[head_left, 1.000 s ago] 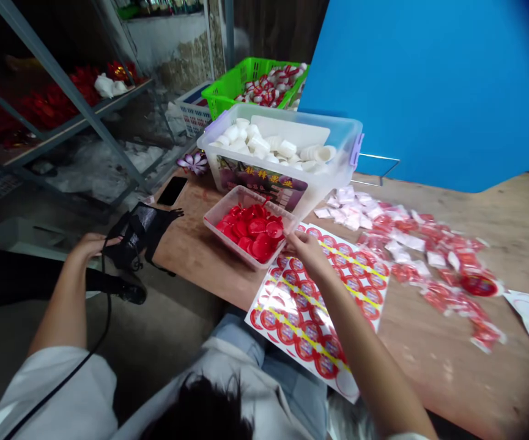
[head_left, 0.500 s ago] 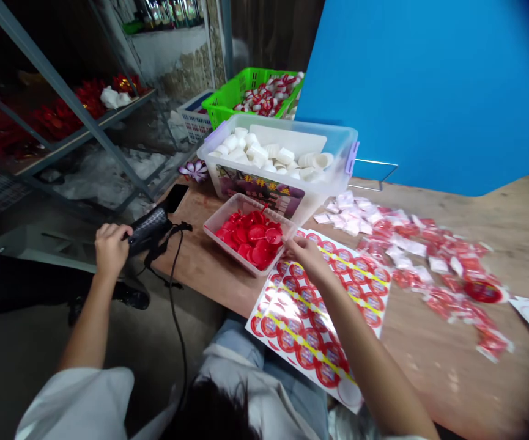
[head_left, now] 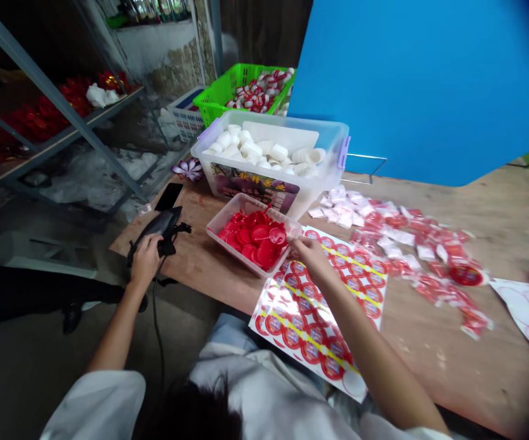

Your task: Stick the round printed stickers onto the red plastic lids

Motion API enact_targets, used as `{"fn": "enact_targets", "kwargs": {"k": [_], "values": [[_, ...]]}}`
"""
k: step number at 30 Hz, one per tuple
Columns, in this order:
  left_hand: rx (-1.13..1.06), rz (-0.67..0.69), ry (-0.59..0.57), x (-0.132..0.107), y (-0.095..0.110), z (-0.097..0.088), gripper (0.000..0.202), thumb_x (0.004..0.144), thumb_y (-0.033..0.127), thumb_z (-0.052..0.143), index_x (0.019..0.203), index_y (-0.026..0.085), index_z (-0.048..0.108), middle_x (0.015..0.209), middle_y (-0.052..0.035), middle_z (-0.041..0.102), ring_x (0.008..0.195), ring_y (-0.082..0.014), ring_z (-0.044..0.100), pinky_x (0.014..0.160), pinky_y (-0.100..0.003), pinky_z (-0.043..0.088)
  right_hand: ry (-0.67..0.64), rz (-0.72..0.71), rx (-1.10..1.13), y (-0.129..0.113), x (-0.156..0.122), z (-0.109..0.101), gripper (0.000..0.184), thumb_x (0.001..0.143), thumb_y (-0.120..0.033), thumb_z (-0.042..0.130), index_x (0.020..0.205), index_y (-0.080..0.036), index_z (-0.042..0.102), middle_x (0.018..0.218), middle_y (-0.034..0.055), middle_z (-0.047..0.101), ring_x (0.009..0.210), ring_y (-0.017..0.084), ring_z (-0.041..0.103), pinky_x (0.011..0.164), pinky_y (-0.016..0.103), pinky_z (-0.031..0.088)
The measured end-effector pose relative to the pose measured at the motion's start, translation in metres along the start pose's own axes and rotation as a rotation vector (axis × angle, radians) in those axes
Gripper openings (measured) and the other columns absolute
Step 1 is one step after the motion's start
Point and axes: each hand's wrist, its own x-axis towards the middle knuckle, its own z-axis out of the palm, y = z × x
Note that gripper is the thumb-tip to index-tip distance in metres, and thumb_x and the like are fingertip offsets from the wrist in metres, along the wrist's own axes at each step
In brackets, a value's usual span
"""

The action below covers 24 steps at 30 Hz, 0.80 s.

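Closest lie the shiny sticker sheets [head_left: 307, 305]. The right hand [head_left: 307, 250] pinches a corner of the clear tub [head_left: 234, 255], on the table [head_left: 411, 348], full of red lids [head_left: 252, 235]. The left hand [head_left: 145, 260] has brought the black bag [head_left: 161, 220] over the table's edge, fingers curled on it, so it's busy, away from the lids. The phone [head_left: 169, 197] just past the bag could get in its way. Behind the tub stands a big box [head_left: 250, 189] of white cups [head_left: 257, 150], then a green basket [head_left: 209, 105].

Passage over bare tabletop [head_left: 195, 244] between left hand [head_left: 147, 255] and tub [head_left: 238, 259]; box [head_left: 314, 195] blocks just beyond tub, packets [head_left: 429, 250] in the way right of right hand [head_left: 309, 253].
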Motion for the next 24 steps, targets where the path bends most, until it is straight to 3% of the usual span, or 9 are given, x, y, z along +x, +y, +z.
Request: {"fn": "enact_targets", "kwargs": {"k": [4, 8, 11, 14, 17, 19, 21, 24], "values": [[0.049, -0.010, -0.048, 0.009, 0.000, 0.005, 0.037, 0.090, 0.013, 0.030, 0.111, 0.014, 0.060, 0.119, -0.0129, 0.061, 0.116, -0.0255, 0.054, 0.103, -0.035, 0.039, 0.007, -0.012, 0.024, -0.002, -0.005, -0.001, 0.027, 0.071, -0.042, 0.064, 0.059, -0.020, 0.055, 0.051, -0.0004, 0.059, 0.048, 0.014, 0.058, 0.051, 0.027, 0.053], [0.099, -0.001, -0.103, 0.007, 0.014, -0.007, 0.034, 0.086, 0.013, 0.038, 0.114, 0.014, 0.059, 0.122, -0.0134, 0.061, 0.118, -0.0268, 0.054, 0.109, -0.042, 0.032, 0.040, -0.053, 0.056, -0.004, -0.008, -0.003, 0.024, 0.071, -0.033, 0.062, 0.053, -0.021, 0.051, 0.047, -0.0014, 0.056, 0.045, 0.013, 0.055, 0.048, 0.025, 0.050], [0.131, 0.002, -0.137, -0.006, 0.034, -0.019, 0.044, 0.081, 0.016, 0.052, 0.125, 0.015, 0.053, 0.129, -0.0141, 0.058, 0.121, -0.0297, 0.052, 0.111, -0.048, 0.027, 0.071, -0.112, 0.087, -0.009, -0.016, -0.012, 0.023, 0.069, -0.027, 0.060, 0.050, -0.021, 0.048, 0.044, -0.0021, 0.054, 0.044, 0.013, 0.054, 0.045, 0.024, 0.045], [0.149, -0.046, -0.107, -0.030, 0.061, -0.027, 0.067, 0.076, 0.027, 0.065, 0.137, 0.011, 0.043, 0.138, -0.0229, 0.046, 0.126, -0.0398, 0.046, 0.105, -0.057, 0.031, 0.077, -0.182, 0.147, -0.019, -0.032, -0.031, 0.023, 0.068, -0.028, 0.057, 0.049, -0.020, 0.046, 0.043, -0.0038, 0.051, 0.044, 0.012, 0.052, 0.044, 0.023, 0.043], [0.071, -0.054, -0.044, -0.053, 0.091, -0.029, 0.072, 0.083, 0.045, 0.058, 0.142, 0.009, 0.038, 0.148, -0.0239, 0.033, 0.135, -0.0407, 0.035, 0.108, -0.056, 0.031, 0.067, -0.228, 0.205, -0.028, -0.051, -0.060, 0.023, 0.066, -0.032, 0.057, 0.050, -0.020, 0.046, 0.044, -0.0053, 0.049, 0.045, 0.011, 0.051, 0.047, 0.023, 0.044], [-0.077, -0.063, 0.032, -0.061, 0.111, -0.028, 0.052, 0.091, 0.043, 0.044, 0.131, 0.009, 0.052, 0.149, -0.0229, 0.032, 0.139, -0.0380, 0.028, 0.112, -0.054, 0.025, 0.062, -0.239, 0.229, -0.030, -0.064, -0.082, 0.023, 0.064, -0.034, 0.059, 0.051, -0.019, 0.047, 0.045, -0.0053, 0.050, 0.046, 0.010, 0.051, 0.048, 0.023, 0.044], [-0.179, -0.046, 0.059, -0.062, 0.128, -0.024, 0.042, 0.095, 0.038, 0.035, 0.111, 0.011, 0.063, 0.145, -0.0209, 0.040, 0.140, -0.0338, 0.028, 0.113, -0.051, 0.023, 0.081, -0.239, 0.240, -0.028, -0.077, -0.103, 0.023, 0.064, -0.034, 0.059, 0.052, -0.018, 0.048, 0.046, -0.0052, 0.051, 0.046, 0.010, 0.049, 0.047, 0.022, 0.042], [-0.253, 0.016, -0.003, -0.061, 0.147, -0.016, 0.036, 0.093, 0.038, 0.034, 0.082, 0.017, 0.062, 0.115, -0.0151, 0.063, 0.125, -0.0287, 0.047, 0.109, -0.047, 0.030, 0.170, -0.256, 0.200, -0.018, -0.091, -0.129, 0.027, 0.066, -0.036, 0.062, 0.051, -0.019, 0.046, 0.045, -0.0064, 0.046, 0.043, 0.008, 0.044, 0.045, 0.021, 0.037]]}}
